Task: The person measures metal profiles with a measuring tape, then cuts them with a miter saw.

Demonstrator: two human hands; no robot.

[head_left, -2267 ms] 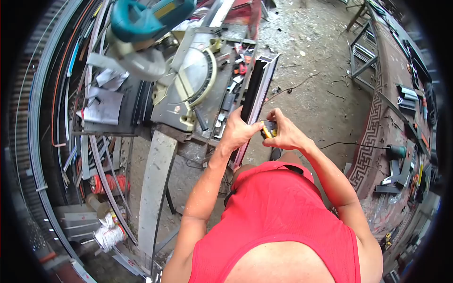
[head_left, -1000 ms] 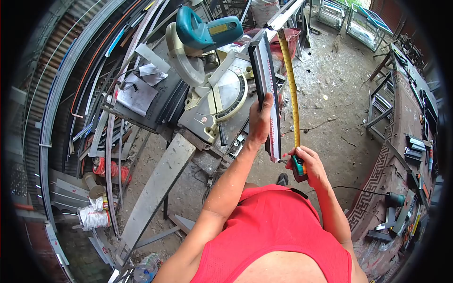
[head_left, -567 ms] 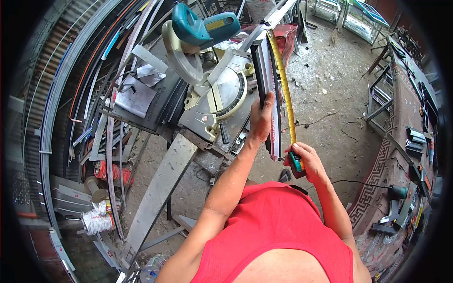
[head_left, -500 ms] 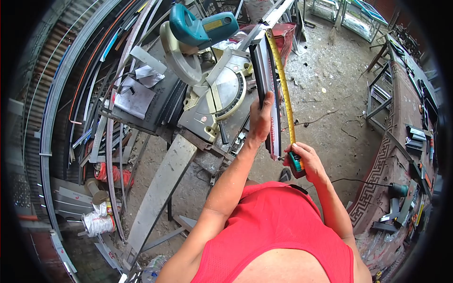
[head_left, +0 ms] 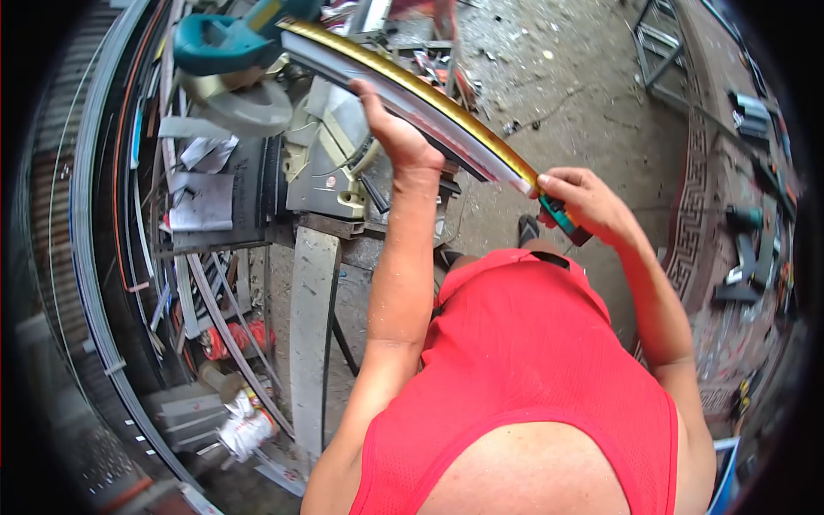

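**Around the mitre saw**

My left hand point(head_left: 396, 137) grips the long aluminium profile point(head_left: 403, 94) in front of the teal-handled mitre saw point(head_left: 249, 77). A yellow tape blade point(head_left: 446, 107) lies along the profile. Right of the saw, my right hand point(head_left: 588, 202) holds the tape measure case point(head_left: 562, 219) at the profile's near end.

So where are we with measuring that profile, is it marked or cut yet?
Done: the yellow tape is drawn out along the aluminium profile. In hand: the left hand grips the profile mid-length over the miter saw, while the right hand holds the tape measure case at its near end. Left: no mark or fresh cut is visible, and the saw head is raised.
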